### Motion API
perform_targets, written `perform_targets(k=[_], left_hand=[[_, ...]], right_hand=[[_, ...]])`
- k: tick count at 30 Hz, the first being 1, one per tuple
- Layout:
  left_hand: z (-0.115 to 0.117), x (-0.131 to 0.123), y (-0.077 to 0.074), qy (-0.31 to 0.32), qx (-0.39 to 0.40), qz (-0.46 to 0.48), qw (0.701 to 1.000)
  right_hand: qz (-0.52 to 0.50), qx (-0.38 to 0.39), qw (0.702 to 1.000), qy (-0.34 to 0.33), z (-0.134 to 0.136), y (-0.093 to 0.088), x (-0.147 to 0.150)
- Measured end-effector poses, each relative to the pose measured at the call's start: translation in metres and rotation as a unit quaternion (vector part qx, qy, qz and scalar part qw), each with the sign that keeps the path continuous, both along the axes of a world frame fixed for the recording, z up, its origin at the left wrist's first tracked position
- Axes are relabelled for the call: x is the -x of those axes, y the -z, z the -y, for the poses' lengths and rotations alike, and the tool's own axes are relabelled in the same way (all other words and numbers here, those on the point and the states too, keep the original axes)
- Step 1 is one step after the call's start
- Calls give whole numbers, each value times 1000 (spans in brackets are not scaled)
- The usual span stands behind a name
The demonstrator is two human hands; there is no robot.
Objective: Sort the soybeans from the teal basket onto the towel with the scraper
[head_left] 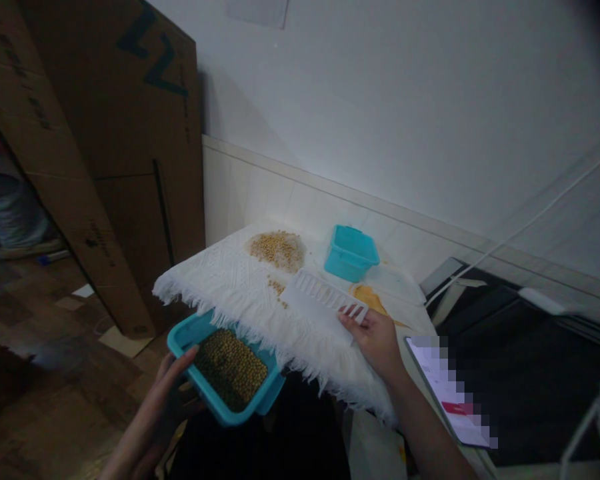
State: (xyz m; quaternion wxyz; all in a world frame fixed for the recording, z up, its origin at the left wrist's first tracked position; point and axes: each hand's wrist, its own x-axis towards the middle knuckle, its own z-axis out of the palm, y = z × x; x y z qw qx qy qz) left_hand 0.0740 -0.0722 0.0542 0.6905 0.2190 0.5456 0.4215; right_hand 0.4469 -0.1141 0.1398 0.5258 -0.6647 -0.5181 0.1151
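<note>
My left hand [173, 380] grips the near-left side of a teal plastic container [223, 417], held just below the table's fringed edge. Inside it lie yellow soybeans [247, 367] mixed with small dark green beans [213, 377]. With fingers and thumb closed on its right end, my right hand [370, 333] holds a flat white slotted plastic piece [313, 300] over the cloth. A few loose soybeans [277, 288] lie by its left end. Farther back is a heap of soybeans [277, 248]. A second teal container [347, 270] stands behind the slotted piece; its bottom is hidden.
A white fringed cloth [220, 260] covers the tabletop. Something orange [370, 297] lies behind my right hand. A phone-like screen [445, 393] and a dark panel [545, 393] are at right, with a white cable [520, 227]. A tall cardboard box [145, 133] stands left, against the wall.
</note>
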Motion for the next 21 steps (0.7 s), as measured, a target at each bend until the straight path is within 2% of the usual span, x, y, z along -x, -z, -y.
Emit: perform_targets(k=[8,21], left_hand=[[-3,2,10,14,-6,-11,1000],[0,0,7,14,-10,-5,1000]], right_hand=[[-10,-11,1000,-2,5,0,25],[30,-2,999,-46,1,0,57]])
